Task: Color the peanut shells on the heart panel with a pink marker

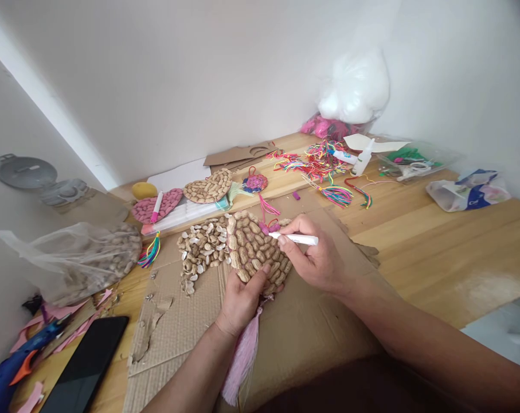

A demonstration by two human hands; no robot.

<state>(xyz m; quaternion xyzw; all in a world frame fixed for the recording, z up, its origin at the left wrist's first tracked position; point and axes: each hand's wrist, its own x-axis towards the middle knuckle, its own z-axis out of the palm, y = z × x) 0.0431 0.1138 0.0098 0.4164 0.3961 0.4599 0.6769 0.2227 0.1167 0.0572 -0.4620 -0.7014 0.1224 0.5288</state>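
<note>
A heart-shaped piece covered with peanut shells (255,246) lies tilted over a sheet of cardboard (294,327). My left hand (240,301) grips its lower edge, thumb on top; a pale pink tassel (242,358) hangs from it below that hand. My right hand (317,255) pinches a white marker (296,239) whose tip touches the pink-painted shells at the heart's upper right edge. A heap of loose peanut shells (202,246) lies just left of the heart.
A clear bag of peanuts (88,258) sits at the left, with a black phone (88,367) and a blue glue gun (14,367) near the front edge. Two finished hearts, pink (156,206) and plain (208,186), lie behind. Coloured threads (320,163), a glue bottle (363,158) and bags crowd the back right.
</note>
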